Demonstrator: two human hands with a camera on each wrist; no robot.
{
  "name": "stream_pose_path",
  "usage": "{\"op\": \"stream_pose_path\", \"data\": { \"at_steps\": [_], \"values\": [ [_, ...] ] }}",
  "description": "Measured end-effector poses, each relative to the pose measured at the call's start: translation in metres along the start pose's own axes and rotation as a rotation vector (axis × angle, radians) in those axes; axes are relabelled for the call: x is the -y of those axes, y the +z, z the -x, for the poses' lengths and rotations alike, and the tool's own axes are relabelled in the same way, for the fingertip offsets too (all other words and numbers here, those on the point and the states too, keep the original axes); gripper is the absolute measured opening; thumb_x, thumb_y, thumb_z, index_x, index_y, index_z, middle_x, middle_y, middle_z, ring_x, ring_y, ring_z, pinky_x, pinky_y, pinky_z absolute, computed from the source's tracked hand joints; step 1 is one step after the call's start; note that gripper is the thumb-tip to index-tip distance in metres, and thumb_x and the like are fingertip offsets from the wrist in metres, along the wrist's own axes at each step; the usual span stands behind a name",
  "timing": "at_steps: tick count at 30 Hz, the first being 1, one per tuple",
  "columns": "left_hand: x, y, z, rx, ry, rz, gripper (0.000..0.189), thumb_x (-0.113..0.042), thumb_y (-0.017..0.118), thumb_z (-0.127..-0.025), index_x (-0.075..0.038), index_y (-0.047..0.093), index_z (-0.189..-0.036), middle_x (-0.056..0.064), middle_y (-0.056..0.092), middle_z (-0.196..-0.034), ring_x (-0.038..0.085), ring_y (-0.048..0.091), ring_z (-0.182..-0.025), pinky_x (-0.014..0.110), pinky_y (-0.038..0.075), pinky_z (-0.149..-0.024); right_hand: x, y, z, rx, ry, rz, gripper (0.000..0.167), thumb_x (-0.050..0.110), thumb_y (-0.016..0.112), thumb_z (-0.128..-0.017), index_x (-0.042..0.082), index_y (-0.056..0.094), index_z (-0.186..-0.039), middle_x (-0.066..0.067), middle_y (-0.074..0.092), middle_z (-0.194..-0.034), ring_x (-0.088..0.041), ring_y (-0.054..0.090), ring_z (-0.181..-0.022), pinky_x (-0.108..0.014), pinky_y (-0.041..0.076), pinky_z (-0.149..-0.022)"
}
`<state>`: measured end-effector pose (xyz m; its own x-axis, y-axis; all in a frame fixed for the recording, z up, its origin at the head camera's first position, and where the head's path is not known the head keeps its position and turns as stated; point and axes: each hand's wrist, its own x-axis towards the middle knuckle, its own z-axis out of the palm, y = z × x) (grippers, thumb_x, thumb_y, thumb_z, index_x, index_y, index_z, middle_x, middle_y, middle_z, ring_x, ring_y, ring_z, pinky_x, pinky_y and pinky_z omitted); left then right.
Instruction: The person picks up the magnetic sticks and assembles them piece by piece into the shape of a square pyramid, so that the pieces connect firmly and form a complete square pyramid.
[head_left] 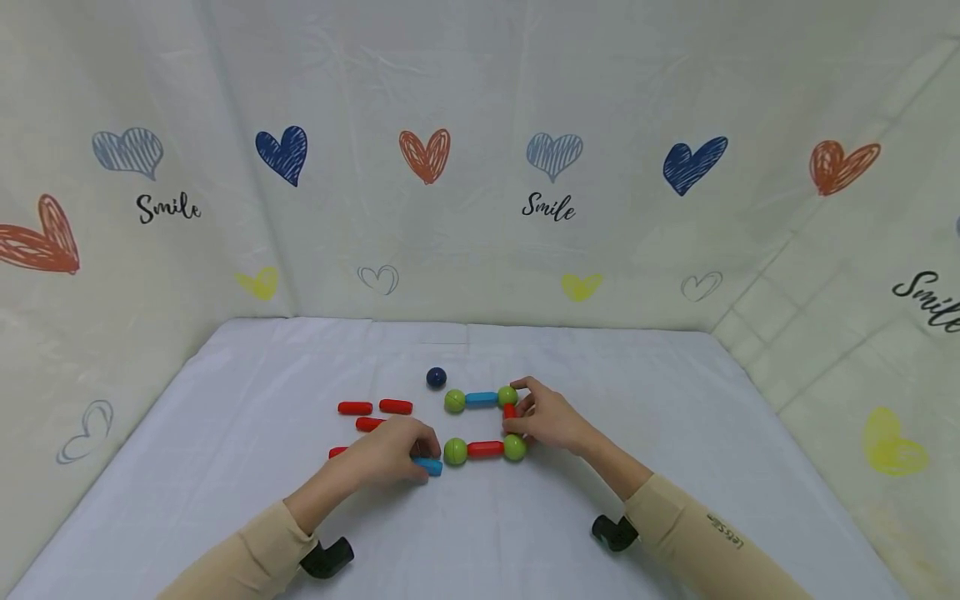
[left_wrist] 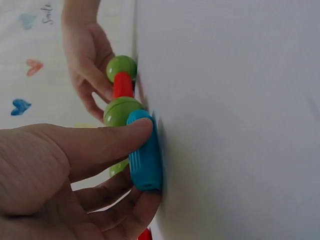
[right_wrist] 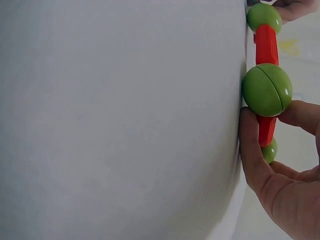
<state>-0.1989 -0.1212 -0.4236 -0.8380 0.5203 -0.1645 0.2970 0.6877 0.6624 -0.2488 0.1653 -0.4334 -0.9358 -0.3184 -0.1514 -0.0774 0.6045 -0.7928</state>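
Hands (head_left: pixel 392 450) grip blue rod (head_left: pixel 431 467) and red rod (head_left: pixel 510 411); backdrop (head_left: pixel 480 242) reads "Smile".

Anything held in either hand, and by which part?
The left hand pinches a blue rod, thumb near one end; the right hand grips the U-shaped frame by its right side.

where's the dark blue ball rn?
In the head view, the dark blue ball sits left of centre, just beyond and left of the back-left green ball.
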Motion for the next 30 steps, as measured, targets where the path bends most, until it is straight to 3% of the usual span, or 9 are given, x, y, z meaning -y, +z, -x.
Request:
{"op": "stream_pose_path", "data": {
  "at_steps": [13,23,30],
  "values": [
    [0.004,-0.001,0.001,-0.016,0.006,0.011,0.025,-0.011,0.087,-0.082,-0.014,0.075,-0.104,-0.007,0.067,-0.091,0.015,0.062,-0.084,0.034,0.057,-0.077,-0.003,0.001,-0.002,0.002,0.005,-0.008,0.063,0.016,0.078,-0.092,0.003,0.046,-0.144,-0.008,0.061,-0.098,-0.02,0.06,-0.079,-0.031,0.056,-0.069],
    [0.009,-0.005,-0.003,-0.115,-0.018,0.076,0.022,-0.012,0.084,-0.086,-0.012,0.075,-0.106,-0.005,0.065,-0.086,0.017,0.062,-0.08,0.03,0.056,-0.065,-0.003,0.0,-0.002,0.001,0.013,0.016,0.064,0.019,0.08,-0.091,0.004,0.047,-0.144,-0.007,0.061,-0.098,-0.019,0.06,-0.079,-0.03,0.055,-0.068],
    [0.01,-0.008,-0.009,-0.175,-0.034,0.105,0.022,-0.013,0.082,-0.088,-0.014,0.075,-0.109,-0.006,0.066,-0.091,0.017,0.061,-0.086,0.032,0.055,-0.073,-0.002,0.0,-0.001,0.008,0.016,0.017,0.064,0.018,0.079,-0.091,0.004,0.047,-0.144,-0.008,0.06,-0.099,-0.021,0.06,-0.08,-0.029,0.055,-0.068]
  ]
}}
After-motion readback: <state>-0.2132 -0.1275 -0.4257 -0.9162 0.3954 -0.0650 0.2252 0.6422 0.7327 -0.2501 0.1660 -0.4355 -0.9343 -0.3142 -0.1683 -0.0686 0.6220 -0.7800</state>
